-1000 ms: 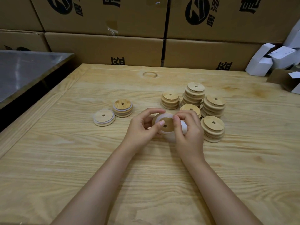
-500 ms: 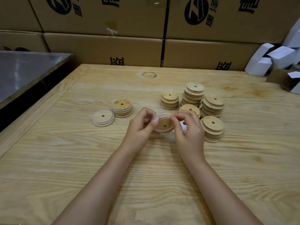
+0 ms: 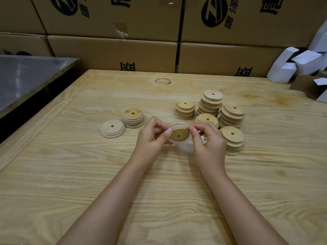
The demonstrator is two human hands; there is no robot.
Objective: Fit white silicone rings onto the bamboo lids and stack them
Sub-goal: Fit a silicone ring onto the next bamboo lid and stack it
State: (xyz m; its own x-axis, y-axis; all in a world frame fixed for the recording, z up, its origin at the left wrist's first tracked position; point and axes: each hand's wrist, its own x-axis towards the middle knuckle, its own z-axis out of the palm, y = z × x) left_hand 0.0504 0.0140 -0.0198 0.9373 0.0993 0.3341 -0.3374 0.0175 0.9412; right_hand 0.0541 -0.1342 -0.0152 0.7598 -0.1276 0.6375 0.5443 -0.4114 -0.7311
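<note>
Bamboo lid, w/ white silicone ring round its rim: held tilted above desk, pinched betw. left hand & right hand. Ringed lids lie to the left; bare stacks to the right.

Dim warm indoor light, soft shadows, wide-angle bending at edges, slightly soft

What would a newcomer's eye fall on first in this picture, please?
Both hands meet at the middle of the table: the left hand and right hand pinch a bamboo lid with a white silicone ring at its rim. Stacks of bare lids stand to their right; two ringed lid piles lie to the left.
</note>
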